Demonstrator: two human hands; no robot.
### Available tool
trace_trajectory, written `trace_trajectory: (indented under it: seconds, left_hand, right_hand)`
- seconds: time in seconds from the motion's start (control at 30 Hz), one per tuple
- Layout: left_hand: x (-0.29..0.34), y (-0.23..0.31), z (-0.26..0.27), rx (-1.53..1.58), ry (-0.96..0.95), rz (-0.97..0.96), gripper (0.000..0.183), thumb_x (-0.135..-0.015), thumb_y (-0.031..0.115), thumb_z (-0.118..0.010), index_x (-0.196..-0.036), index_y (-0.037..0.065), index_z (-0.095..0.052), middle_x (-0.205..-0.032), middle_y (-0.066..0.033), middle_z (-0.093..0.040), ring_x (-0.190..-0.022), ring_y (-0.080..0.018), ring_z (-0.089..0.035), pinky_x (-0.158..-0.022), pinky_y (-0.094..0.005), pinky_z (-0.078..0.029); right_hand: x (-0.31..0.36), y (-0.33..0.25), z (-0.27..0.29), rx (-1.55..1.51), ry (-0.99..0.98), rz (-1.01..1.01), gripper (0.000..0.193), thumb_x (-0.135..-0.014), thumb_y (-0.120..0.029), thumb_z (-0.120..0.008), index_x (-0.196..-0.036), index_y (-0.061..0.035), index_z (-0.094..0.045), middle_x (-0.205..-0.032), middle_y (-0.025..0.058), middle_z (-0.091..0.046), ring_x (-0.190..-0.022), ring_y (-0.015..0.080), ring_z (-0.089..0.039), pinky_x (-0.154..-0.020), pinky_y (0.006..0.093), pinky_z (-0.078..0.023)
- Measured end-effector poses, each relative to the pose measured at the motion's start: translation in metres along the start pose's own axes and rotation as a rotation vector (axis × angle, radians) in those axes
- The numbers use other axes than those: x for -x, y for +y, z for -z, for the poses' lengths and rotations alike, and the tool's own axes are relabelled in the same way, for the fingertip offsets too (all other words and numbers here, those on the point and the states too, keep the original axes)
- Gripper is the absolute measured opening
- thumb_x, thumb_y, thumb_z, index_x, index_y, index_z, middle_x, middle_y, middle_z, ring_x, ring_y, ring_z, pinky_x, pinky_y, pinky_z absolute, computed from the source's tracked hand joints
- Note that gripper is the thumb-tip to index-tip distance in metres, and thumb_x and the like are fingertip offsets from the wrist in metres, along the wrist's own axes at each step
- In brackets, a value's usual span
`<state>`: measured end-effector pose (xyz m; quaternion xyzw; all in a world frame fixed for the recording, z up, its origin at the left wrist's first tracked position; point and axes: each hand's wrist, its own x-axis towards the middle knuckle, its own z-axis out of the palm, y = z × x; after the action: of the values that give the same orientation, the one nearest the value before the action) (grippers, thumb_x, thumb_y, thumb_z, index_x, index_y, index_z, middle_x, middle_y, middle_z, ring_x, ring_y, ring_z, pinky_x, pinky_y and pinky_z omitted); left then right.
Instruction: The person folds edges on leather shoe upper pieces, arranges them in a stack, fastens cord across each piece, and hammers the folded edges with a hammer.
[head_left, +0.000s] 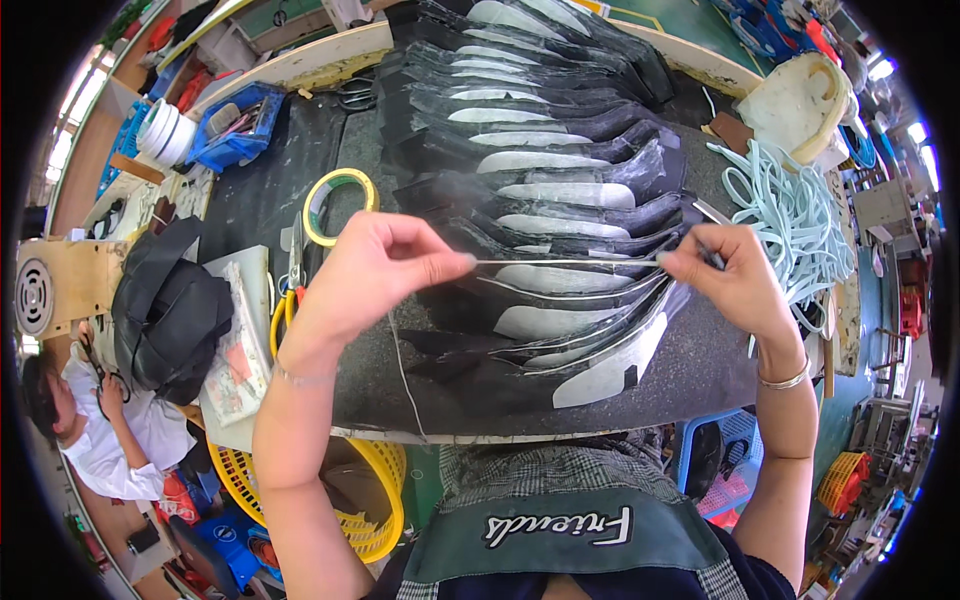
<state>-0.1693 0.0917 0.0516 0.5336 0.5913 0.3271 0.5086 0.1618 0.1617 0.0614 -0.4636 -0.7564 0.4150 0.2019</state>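
Observation:
A thin white cord (560, 262) is stretched taut between my two hands, above a row of overlapping black sheet pieces (640, 205) with white patches. My left hand (375, 265) pinches the cord between thumb and forefinger, and a loose length of it hangs down to the table's front edge. At the right end, my right hand (735, 275) is closed on the cord with thumb and finger. A silver blade-like tip (711, 212) sticks out beside the right hand; whether that hand holds it, I cannot tell.
Left of the pieces lie a yellow tape roll (318, 207), yellow-handled scissors (290, 285) and a blue bin (238, 128). Pale blue straps (785, 215) heap on the right. Yellow (385, 500) and blue baskets (735, 440) stand below the front edge. At far left, another person (120, 440) holds scissors.

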Motion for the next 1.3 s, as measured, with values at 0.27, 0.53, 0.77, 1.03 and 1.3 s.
trace_trajectory:
  seconds: [0.27, 0.53, 0.77, 1.03, 1.3]
  left_hand:
    - [-0.045, -0.017, -0.015, -0.237, -0.022, 0.116, 0.018, -0.075, 0.014, -0.08, -0.073, 0.0, -0.069, -0.064, 0.0016, -0.062, -0.059, -0.0026, -0.05, -0.055, -0.0207, -0.039]
    - [-0.052, -0.028, -0.016, -0.5, 0.126, 0.012, 0.016, -0.076, 0.011, -0.076, -0.08, -0.002, -0.069, -0.07, -0.0073, -0.067, -0.066, -0.0139, -0.062, -0.063, -0.0275, -0.049]
    - [-0.043, -0.038, -0.01, -0.306, 0.172, -0.086, 0.007, -0.082, 0.001, -0.069, -0.089, -0.002, -0.067, -0.077, -0.0036, -0.068, -0.069, -0.007, -0.06, -0.063, -0.0245, -0.05]
    - [-0.02, -0.022, 0.005, -0.368, 0.279, -0.039, 0.007, -0.083, 0.0, -0.066, -0.09, -0.002, -0.067, -0.073, -0.0031, -0.066, -0.062, -0.007, -0.059, -0.057, -0.0223, -0.047]
    - [-0.015, 0.022, -0.016, 0.048, -0.069, 0.043, 0.009, -0.083, 0.008, -0.072, -0.087, 0.0, -0.069, -0.072, 0.001, -0.065, -0.061, -0.0023, -0.056, -0.053, -0.0172, -0.043]
  right_hand:
    - [-0.011, 0.009, -0.001, 0.366, -0.11, -0.068, 0.034, -0.08, -0.026, -0.074, -0.073, 0.0048, -0.06, -0.057, 0.0174, -0.048, -0.05, 0.0235, -0.044, -0.051, 0.0355, -0.037]
    - [-0.019, -0.005, -0.011, 0.712, 0.168, 0.172, 0.033, -0.081, -0.03, -0.072, -0.087, -0.0021, -0.056, -0.064, 0.0152, -0.059, -0.062, 0.0337, -0.061, -0.059, 0.0415, -0.045]
    - [-0.072, -0.033, -0.1, 0.701, 0.092, 0.687, 0.013, -0.08, -0.016, -0.065, -0.085, -0.0054, -0.058, -0.072, 0.01, -0.063, -0.078, 0.0278, -0.064, -0.062, 0.0381, -0.051]
    - [-0.085, -0.041, -0.102, 0.82, -0.027, 0.677, 0.011, -0.071, -0.01, -0.068, -0.078, -0.0033, -0.063, -0.074, 0.0091, -0.066, -0.078, 0.0239, -0.064, -0.059, 0.035, -0.052]
    - [-0.049, -0.031, -0.037, -0.134, -0.04, 0.063, 0.02, -0.088, -0.018, -0.069, -0.079, -0.0015, -0.066, -0.066, -0.0015, -0.061, -0.056, 0.0027, -0.05, -0.051, 0.0206, -0.039]
